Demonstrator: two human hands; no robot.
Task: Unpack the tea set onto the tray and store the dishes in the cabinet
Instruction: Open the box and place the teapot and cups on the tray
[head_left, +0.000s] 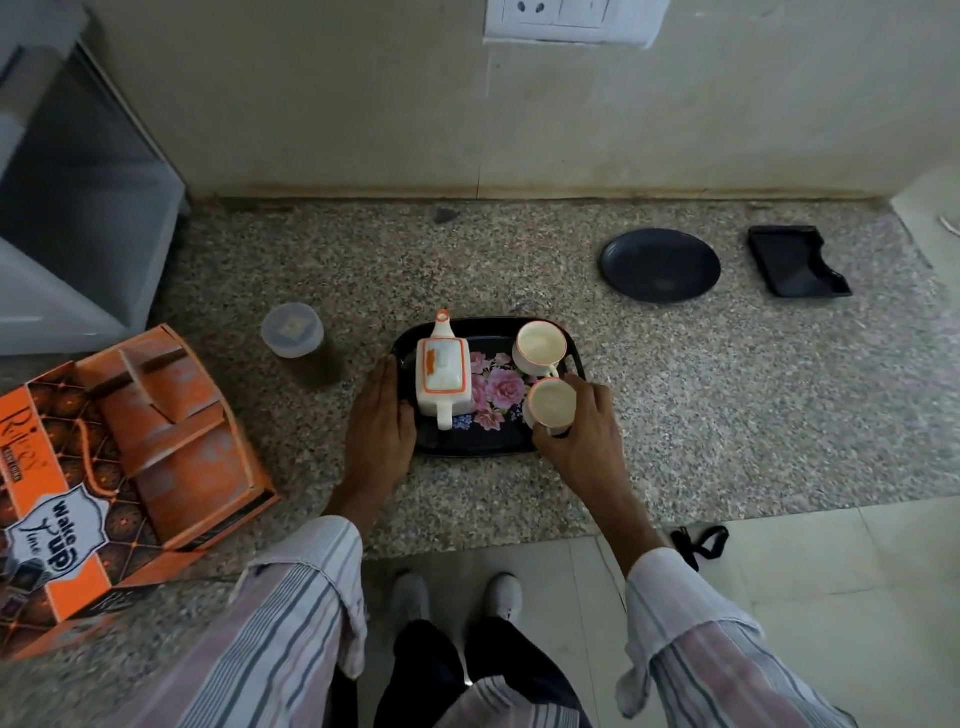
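Where the speckled tabletop (675, 415) runs along the wall, a black tray (483, 441) with pink flowers painted on it lies flat near the front edge. On its left half stands a white teapot (443, 376) with orange trim, square lid on, spout pointing toward the wall. On the right half are two white cups with orange rims: the far cup (540, 345) stands free at the back corner, and the near cup (551, 402) is just in front of it, almost touching.

The right hand (579, 441) is curled around the near cup, fingers wrapped on its right side and thumb below. The left hand (379, 421) lies flat and spread, palm down, over the tray's left edge, gripping nothing.

Left of the tray stands a lidded jar (293, 332). Further left, an open orange box (124, 467) with cardboard dividers lies tilted on the tabletop. To the right, well apart from the tray, sits a dark round plate (661, 265), and beyond it a small black rectangular dish (797, 262).
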